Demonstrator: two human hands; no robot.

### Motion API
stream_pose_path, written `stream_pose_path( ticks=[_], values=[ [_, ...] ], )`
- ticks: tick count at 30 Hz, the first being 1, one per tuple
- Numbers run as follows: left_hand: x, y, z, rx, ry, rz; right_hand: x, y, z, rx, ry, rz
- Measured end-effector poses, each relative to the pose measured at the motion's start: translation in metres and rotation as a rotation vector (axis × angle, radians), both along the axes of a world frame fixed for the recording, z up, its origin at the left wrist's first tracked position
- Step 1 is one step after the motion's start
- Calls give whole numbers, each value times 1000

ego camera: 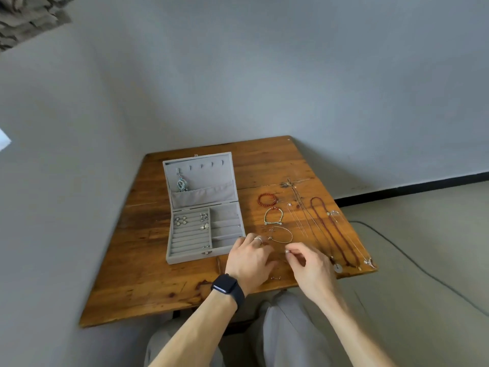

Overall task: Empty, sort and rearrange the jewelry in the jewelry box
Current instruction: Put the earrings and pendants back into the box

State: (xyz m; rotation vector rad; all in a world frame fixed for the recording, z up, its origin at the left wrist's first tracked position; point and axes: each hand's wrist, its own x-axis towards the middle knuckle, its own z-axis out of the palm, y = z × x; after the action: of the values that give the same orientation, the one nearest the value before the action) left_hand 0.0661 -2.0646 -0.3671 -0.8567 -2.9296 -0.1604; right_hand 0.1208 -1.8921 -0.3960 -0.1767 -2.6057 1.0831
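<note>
Jewelry (286, 251) pinched by right hand (312, 268) is too small to identify.

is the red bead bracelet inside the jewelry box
No, the red bead bracelet lies on the wooden table, right of the open jewelry box.

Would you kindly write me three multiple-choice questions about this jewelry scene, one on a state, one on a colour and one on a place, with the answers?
1. The lid of the jewelry box is:
A. shut
B. open and upright
C. removed

2. The box lining is:
A. red
B. grey
C. black

3. The red bead bracelet lies:
A. inside the box
B. hung in the lid
C. on the table, right of the box

Answers:
1 B: the lid stands up behind the tray.
2 B: grey fabric covers the lid and the compartments.
3 C: it rests on the bare wood beside the box.
</note>
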Motion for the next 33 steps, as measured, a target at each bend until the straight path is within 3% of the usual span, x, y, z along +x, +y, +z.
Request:
stream_pose_path(
  ticks=[5,10,18,33],
  values=[
    [-2,-1,-2,-65,23,-21,31,11,-4,-163,37,-113],
    [-9,-1,6,1,6,-2,55,9,-15,-253,23,-130],
    [-9,2,13,-32,-152,-83,63,2,-21,-296,-2,-130],
    [-8,6,14,-21,-220,-124,71,2,-17,-294,-7,-132]
  ],
)
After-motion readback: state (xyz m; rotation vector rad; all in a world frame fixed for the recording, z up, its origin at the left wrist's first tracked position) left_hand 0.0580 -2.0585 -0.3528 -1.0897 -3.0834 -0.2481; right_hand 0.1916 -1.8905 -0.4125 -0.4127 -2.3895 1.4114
